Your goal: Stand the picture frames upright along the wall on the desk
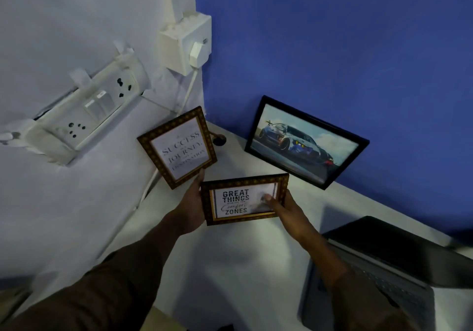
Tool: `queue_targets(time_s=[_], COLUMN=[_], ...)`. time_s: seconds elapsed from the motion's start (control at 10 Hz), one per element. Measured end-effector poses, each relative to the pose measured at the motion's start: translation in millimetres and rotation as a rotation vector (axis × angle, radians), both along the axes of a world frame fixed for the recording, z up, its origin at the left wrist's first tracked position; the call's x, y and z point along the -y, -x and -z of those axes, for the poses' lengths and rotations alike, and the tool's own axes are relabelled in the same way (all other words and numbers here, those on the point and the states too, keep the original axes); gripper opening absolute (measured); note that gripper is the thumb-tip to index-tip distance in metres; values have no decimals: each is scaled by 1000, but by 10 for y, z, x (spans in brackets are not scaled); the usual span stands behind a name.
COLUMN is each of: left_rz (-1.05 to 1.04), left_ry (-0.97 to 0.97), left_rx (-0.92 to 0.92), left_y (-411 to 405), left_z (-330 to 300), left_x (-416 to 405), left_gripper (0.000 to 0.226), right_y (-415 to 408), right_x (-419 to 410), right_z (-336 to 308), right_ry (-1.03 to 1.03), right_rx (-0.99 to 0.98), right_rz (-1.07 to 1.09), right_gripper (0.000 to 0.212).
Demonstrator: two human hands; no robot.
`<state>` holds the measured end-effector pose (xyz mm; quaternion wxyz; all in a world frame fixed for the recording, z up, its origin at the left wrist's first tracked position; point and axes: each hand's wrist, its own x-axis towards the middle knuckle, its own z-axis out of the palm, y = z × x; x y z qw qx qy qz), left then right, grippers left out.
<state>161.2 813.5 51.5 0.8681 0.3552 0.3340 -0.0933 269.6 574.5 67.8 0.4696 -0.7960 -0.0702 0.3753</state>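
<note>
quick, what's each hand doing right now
Left hand: closed on the left edge of the "Great Things" frame.
Right hand: closed on the same frame's right edge, thumb on the glass.

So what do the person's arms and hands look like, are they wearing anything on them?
Both hands, left hand and right hand, are bare: no gloves, and no rings or watch that I can make out. Each arm wears a long dark brown sleeve ending near the wrist. No markings show on the cloth.
</note>
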Motion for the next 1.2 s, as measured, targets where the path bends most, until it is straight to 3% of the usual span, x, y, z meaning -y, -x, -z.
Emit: queue_targets(time_s=[0.1, 0.3, 0.5, 0.7, 1.2], left_rz=[53, 148, 175, 90, -258], left_ry=[-56, -161, -232, -190, -354], left_rx=[-55, -89, -118, -148, -354], left_y=[-30, -83, -134, -117, 278], left_z=[181, 434, 552, 661, 563], left_x=[2, -39, -71, -47, 285], left_gripper=[75, 83, 75, 71, 69], right_y=[0, -37, -76, -48, 78], right_x=[43, 5, -81, -112, 200], right_z=[134, 294, 415, 542, 414], right_ry=[91, 170, 305, 302, 192], right_rx=[-32, -74, -44, -50, -9], right_rz=[-19, -27, -77, -49, 34], right_gripper=[59, 69, 77, 80, 80])
